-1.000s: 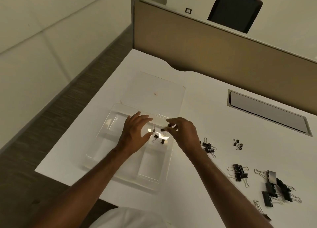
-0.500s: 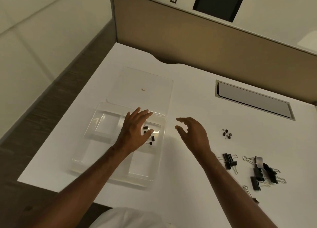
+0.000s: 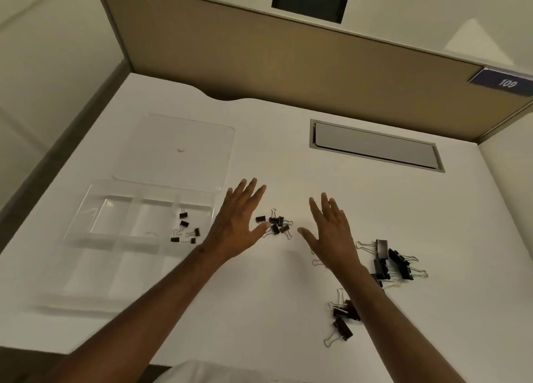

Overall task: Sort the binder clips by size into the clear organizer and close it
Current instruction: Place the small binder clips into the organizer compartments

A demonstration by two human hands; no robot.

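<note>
White surface (image 3: 288,310) against a tan partition. Both hands spread and hold nothing: left hand (image 3: 239,224) and right hand (image 3: 331,232) flank a small-clip cluster (image 3: 275,224). Organizer (image 3: 95,198) sits left of them, lid off. Sorting appears midway; next likely calls for pinching these clips.

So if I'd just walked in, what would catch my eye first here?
Probably the two bare hands, left and right, spread open above the white desk with a cluster of small black binder clips lying between them. Next, the clear organizer at the left, lid lying open behind it, a few small clips in one compartment. Larger clips lie in a heap at the right.
</note>
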